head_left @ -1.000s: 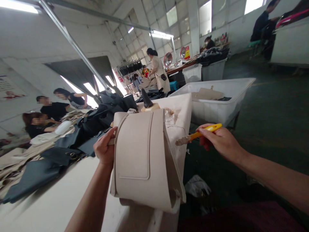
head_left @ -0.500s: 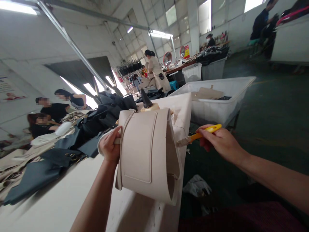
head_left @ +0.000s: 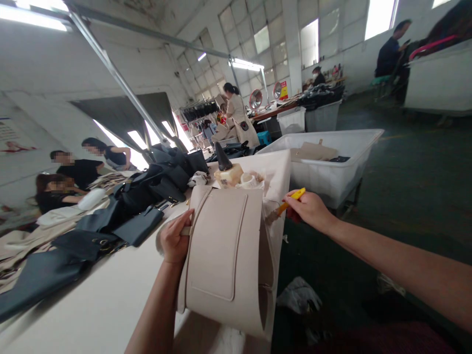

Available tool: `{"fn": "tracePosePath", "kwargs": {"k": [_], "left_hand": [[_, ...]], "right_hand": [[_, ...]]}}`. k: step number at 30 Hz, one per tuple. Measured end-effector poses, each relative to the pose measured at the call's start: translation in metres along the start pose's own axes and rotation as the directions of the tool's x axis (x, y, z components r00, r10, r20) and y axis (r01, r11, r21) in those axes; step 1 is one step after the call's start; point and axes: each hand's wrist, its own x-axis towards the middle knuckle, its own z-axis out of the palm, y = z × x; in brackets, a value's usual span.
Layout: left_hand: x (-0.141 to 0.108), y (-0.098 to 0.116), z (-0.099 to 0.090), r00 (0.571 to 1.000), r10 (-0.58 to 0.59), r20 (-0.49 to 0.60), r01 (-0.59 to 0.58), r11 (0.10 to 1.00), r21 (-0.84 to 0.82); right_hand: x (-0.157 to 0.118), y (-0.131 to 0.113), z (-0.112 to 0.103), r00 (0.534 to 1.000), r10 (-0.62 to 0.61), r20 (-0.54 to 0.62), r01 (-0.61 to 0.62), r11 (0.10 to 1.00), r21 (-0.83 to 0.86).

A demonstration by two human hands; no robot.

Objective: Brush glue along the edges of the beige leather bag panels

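A beige bag body (head_left: 221, 250) lies on its side at the table's edge, its open end facing right. My left hand (head_left: 176, 237) is closed on the bag's left side, around a narrow strap or tab there. In my right hand (head_left: 308, 209) is a brush (head_left: 291, 199) with a yellow handle. Its bristles point left and sit close to the upper rim of the bag's opening; whether they touch it I cannot tell. Behind the bag stand a dark cone on a stained yellowish container (head_left: 229, 173) and a white roll-shaped item (head_left: 249, 181).
Dark bag pieces (head_left: 147, 187) and beige pieces are heaped along the left of the white table (head_left: 121, 295). A white bin (head_left: 324, 172) with beige pieces stands beyond the right edge. A plastic bag (head_left: 300, 295) lies low on the right. Several people work farther off.
The bag body sits lower in view, uncovering more of the container and the white roll behind it. My right hand and the brush have moved left, nearer the bag's opening.
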Motion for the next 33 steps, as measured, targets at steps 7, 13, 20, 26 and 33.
{"fn": "tracePosePath", "kwargs": {"k": [7, 13, 20, 26, 33], "left_hand": [[-0.009, -0.011, -0.005, 0.998, -0.055, 0.034, 0.054, 0.998, 0.025], [-0.009, -0.010, -0.005, 0.997, -0.070, 0.029, 0.070, 0.997, 0.011], [-0.007, -0.003, -0.006, 0.996, -0.047, 0.076, 0.043, 0.997, 0.064], [-0.006, -0.002, -0.004, 0.996, -0.064, 0.065, 0.059, 0.996, 0.071], [-0.006, 0.001, 0.000, 0.998, -0.014, 0.055, 0.010, 0.997, 0.079]], "right_hand": [[-0.035, -0.006, -0.001, 0.983, 0.053, 0.178, -0.042, 0.997, -0.067], [0.001, -0.011, 0.006, 0.999, 0.006, 0.048, -0.001, 0.995, -0.102], [0.017, -0.014, 0.016, 1.000, 0.001, 0.011, 0.000, 0.992, -0.125], [-0.034, -0.020, 0.004, 0.978, 0.068, 0.200, -0.046, 0.992, -0.114], [0.017, -0.016, 0.016, 1.000, 0.018, -0.008, -0.018, 0.997, -0.075]]}}
